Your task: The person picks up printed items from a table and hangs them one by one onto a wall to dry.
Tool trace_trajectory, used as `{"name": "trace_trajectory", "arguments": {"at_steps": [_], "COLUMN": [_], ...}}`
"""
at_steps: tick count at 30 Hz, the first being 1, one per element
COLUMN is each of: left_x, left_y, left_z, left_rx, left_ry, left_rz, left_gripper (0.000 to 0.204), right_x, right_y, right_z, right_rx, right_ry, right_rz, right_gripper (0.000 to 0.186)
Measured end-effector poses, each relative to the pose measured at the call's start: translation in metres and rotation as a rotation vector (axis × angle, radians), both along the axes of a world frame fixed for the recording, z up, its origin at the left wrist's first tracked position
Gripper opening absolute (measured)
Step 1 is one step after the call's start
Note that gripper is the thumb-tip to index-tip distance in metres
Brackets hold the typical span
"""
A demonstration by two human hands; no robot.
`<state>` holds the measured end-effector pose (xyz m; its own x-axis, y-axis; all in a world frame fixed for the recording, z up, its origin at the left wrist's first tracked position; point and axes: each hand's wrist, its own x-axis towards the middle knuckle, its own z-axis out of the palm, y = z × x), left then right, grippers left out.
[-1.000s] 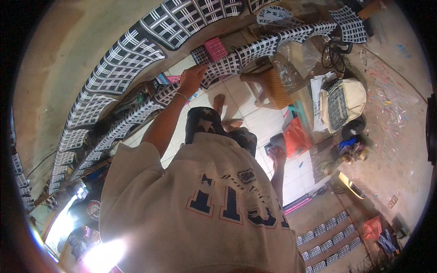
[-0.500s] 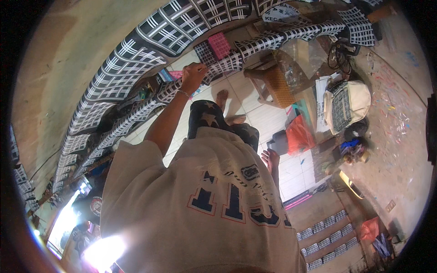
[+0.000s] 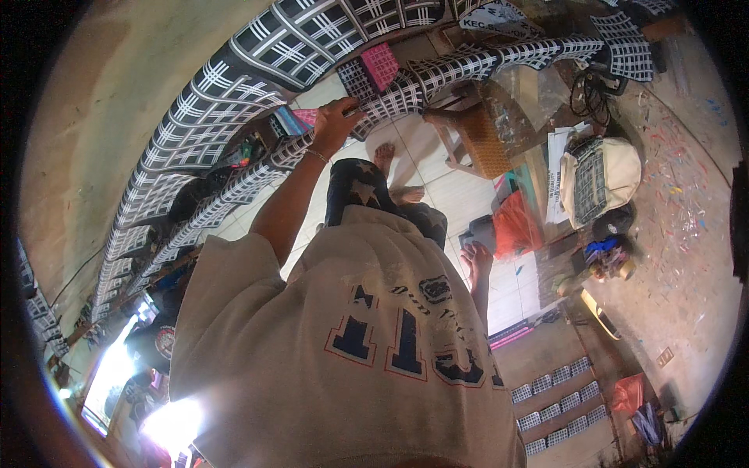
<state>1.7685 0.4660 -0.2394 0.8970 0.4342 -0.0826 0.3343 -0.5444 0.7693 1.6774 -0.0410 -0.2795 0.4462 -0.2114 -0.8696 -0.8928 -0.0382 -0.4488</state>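
Note:
My left hand is closed at the edge of a long hanging strip of black-and-white checked pieces; a small dark bit at its fingertips is too unclear to name. Behind it runs a second, broader row of checked pieces. My right hand is low at my side, fingers loosely bent and apart, beside dark grey flat pieces and an orange-red plastic bag. My bare feet are on white floor tiles.
A stool with woven top stands right of my feet. Further right are a cream checked bag, a coiled black cable and a wall with coloured flecks. Rows of small checked pieces lie at lower right, a bright light at lower left.
The view has shifted slightly, so the scene sits further right and up. My left hand stays at the strip. My right hand dipped a little, then rose back toward the grey pieces.

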Motion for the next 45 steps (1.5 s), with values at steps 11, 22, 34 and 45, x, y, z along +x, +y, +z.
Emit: {"name": "trace_trajectory", "arguments": {"at_steps": [11,22,34,45], "left_x": [0.005,0.005,-0.004,-0.001], "left_y": [-0.009,-0.009,-0.005,-0.008], "left_z": [0.004,-0.007,-0.002,-0.002], "left_rx": [0.118,0.345,0.275,0.332], "left_ry": [0.029,-0.143,0.033,0.042], "left_rz": [-0.007,-0.063,-0.125,-0.147], "left_gripper": [0.021,0.016,0.037,0.038], "right_x": [0.008,0.028,0.038,0.041], "right_y": [-0.001,0.009,0.004,0.016], "right_z": [0.0,-0.012,-0.019,-0.009], "right_rx": [-0.047,0.013,0.059,0.003], "right_ry": [0.029,0.037,-0.034,0.053], "right_rz": [0.007,0.003,-0.013,-0.026], "right_gripper": [0.035,0.033,0.03,0.034]}}
